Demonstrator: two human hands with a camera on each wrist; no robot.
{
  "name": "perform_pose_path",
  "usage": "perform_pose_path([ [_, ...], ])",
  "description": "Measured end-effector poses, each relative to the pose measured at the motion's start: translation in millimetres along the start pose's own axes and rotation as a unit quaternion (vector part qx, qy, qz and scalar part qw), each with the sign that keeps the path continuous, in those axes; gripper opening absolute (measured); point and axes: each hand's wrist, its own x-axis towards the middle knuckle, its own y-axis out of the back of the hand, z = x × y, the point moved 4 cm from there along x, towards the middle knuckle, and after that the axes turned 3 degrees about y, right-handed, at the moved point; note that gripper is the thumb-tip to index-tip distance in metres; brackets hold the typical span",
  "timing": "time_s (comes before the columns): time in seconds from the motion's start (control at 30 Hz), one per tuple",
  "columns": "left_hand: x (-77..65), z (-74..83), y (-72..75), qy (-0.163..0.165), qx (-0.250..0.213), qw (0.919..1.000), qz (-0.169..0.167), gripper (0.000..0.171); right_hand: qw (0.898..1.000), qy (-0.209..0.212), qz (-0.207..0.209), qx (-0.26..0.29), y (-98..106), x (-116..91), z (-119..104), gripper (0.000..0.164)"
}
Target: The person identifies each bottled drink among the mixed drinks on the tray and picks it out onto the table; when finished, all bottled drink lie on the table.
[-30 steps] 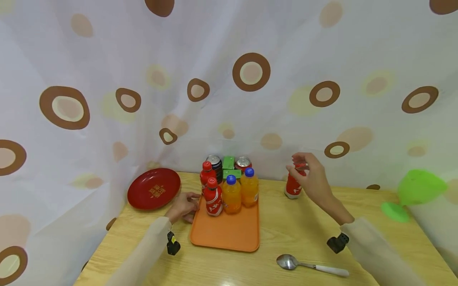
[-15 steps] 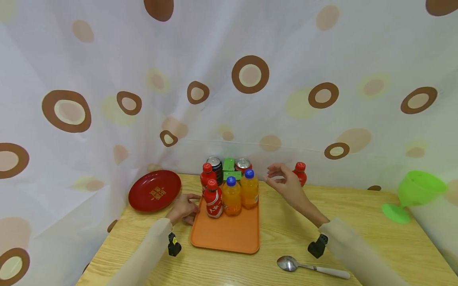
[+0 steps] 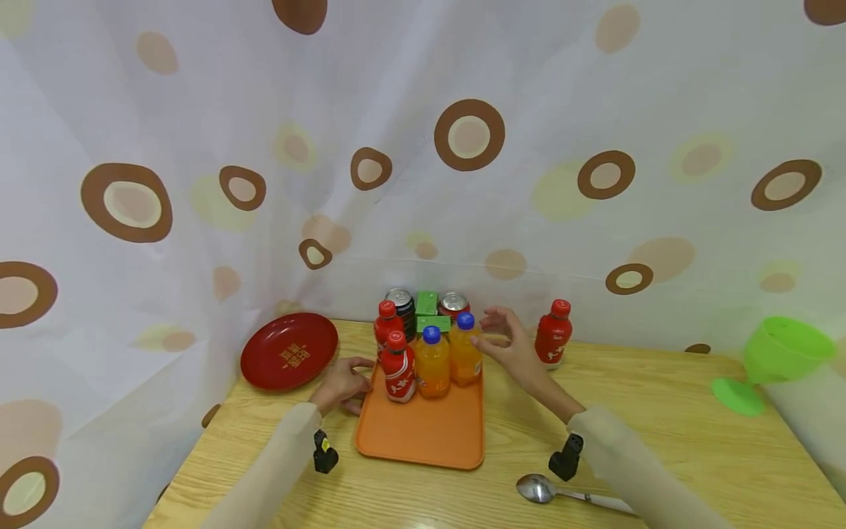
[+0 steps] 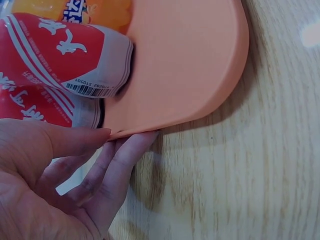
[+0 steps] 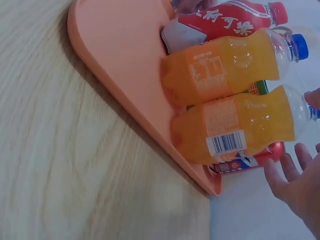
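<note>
A pale spotted sheet (image 3: 370,242) fills the top of the frame, behind a wood-grained table (image 3: 634,426) whose smooth surface should let things slide. The orange tray (image 3: 423,433) lies at lower centre; it looks like stiff, light plastic, but the load crowds its far half, so it will probably pull heavier there and is best held by both side rims. A red plate (image 3: 264,360) sits left of centre, a green cup (image 3: 786,353) at far right. The left hand (image 3: 340,383) pinches the tray's left rim, thumb above, fingers beneath; the right hand (image 3: 515,351) is loose, fingers apart, beside the top of the right-hand orange bottle (image 3: 465,361), and whether it touches I cannot tell. That bottle seems weighty, slick and slightly squeezable; its middle should make a steadier hold than its blue cap. With it on the tray stand a second orange bottle (image 3: 432,371) and two red bottles (image 3: 400,376); another red bottle (image 3: 553,339) stands right of centre. Behind them are rigid cans (image 3: 454,303) and dentable-looking green boxes (image 3: 427,303). A slim spoon (image 3: 537,488) lies at lower right.
</note>
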Motion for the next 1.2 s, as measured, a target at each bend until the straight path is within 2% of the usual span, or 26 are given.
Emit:
perform_pose_path([
  [0.2,0.8,-1.6,1.6,0.001,-0.005,1.0,-0.003,0.053,0.998,-0.067,0.005,0.012,-12,1,6,0.062],
  [0.33,0.8,-2.2,1.6,0.009,0.0,1.0,0.002,0.053,0.996,-0.087,0.002,0.014,-21,-1,9,0.065],
  [0.43,2.4,-1.8,1.2,0.01,0.005,0.9999,0.002,0.053,0.996,-0.085,0.005,0.009,-25,-1,12,0.066],
  [0.67,3.0,-3.1,0.8,0.009,0.001,1.0,0.004,0.054,0.998,-0.049,0.025,-0.026,-35,4,30,0.062],
  [0.8,2.1,-3.9,-0.3,0.006,0.01,0.9999,0.003,0.054,0.997,-0.052,0.045,-0.022,-38,2,37,0.063],
  [1.03,3.1,-10.0,3.4,0.025,-0.002,0.9996,0.011,0.055,0.998,-0.049,0.038,-0.031,-33,-6,30,0.064],
  [1.2,5.6,-6.1,1.1,0.013,0.022,0.9995,0.018,0.054,0.998,-0.048,0.031,-0.036,-24,-7,25,0.067],
])
